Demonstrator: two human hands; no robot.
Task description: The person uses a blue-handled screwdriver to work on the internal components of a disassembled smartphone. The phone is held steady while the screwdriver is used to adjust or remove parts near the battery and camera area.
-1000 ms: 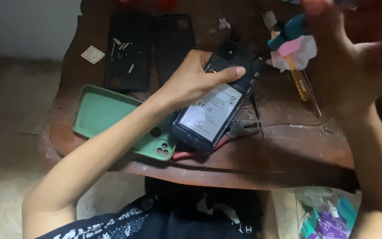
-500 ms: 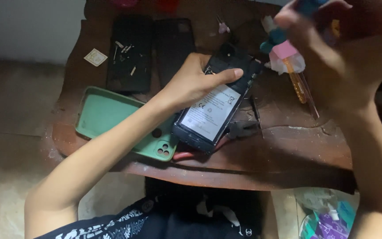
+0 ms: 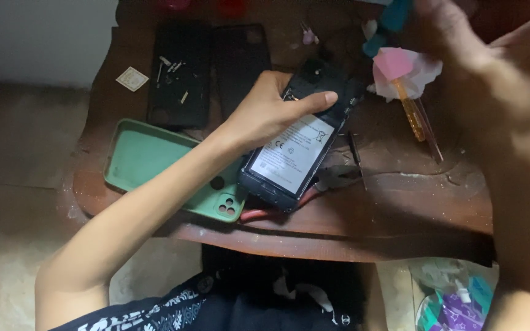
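Opened black phone with its back cover off [image 3: 299, 147] lay tilted near the middle of the round dark wooden table [image 3: 400, 208], white-labelled battery facing up. Left hand [image 3: 271, 110] rested on the phone's upper half, fingers curled around its left edge and thumb laid across the battery top, pinning it down. Right hand [image 3: 492, 67] hovered above and right of the phone, clear of the table, blurred; fingers looked loosely spread, but whether it held anything could not be told. Mint-green soft phone case [image 3: 154, 162] lay just left of the phone, its camera corner tucked under the phone's lower end. Two flat black panels [image 3: 207, 70] sat beyond the phone to its upper left, small screws scattered on one. Yellow-handled screwdriver [image 3: 415, 116] lay right of the phone beside crumpled pink and white paper [image 3: 403, 70]. Red-handled pliers [image 3: 332, 181] poked out from under the phone's lower right
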